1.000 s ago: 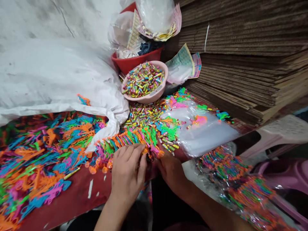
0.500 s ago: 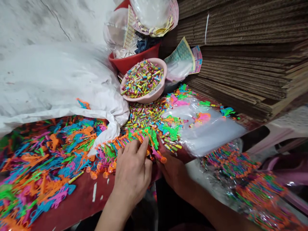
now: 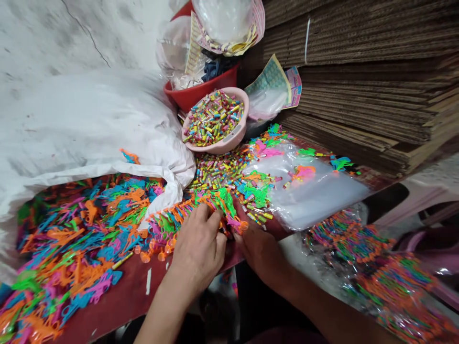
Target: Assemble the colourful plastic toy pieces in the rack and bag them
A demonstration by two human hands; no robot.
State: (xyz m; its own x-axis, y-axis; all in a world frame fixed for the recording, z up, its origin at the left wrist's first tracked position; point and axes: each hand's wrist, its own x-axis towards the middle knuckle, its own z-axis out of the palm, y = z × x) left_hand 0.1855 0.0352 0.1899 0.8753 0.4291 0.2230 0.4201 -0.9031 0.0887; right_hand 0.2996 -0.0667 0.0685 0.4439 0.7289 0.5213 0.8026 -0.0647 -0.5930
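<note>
A tight row of bright plastic toys (image 3: 168,222), some seemingly pistol-shaped, lies along the front part of the red table, their orange round ends facing me. My left hand (image 3: 199,243) is over the right part of this row with its fingers curled down around the toys; the fingertips are hidden. At the row's right end, my right hand (image 3: 258,248) is closed against a few green, pink and orange toys (image 3: 229,210), its fingers partly hidden behind them. A large loose heap of the same toys (image 3: 79,248) spreads to the left.
Behind my hands stands a pink basin (image 3: 233,138) of small coloured cylinders, with more spilled before it. A red tub (image 3: 211,83) is behind. Clear plastic bags (image 3: 311,200) lie right; a white sack (image 3: 89,124) is left. Stacked cardboard (image 3: 358,100) and bagged toys (image 3: 390,282) are rightward.
Both hands stay at the row. The toys at its right end have tilted slightly and sit closer against my right hand. The whole view has shifted a little.
</note>
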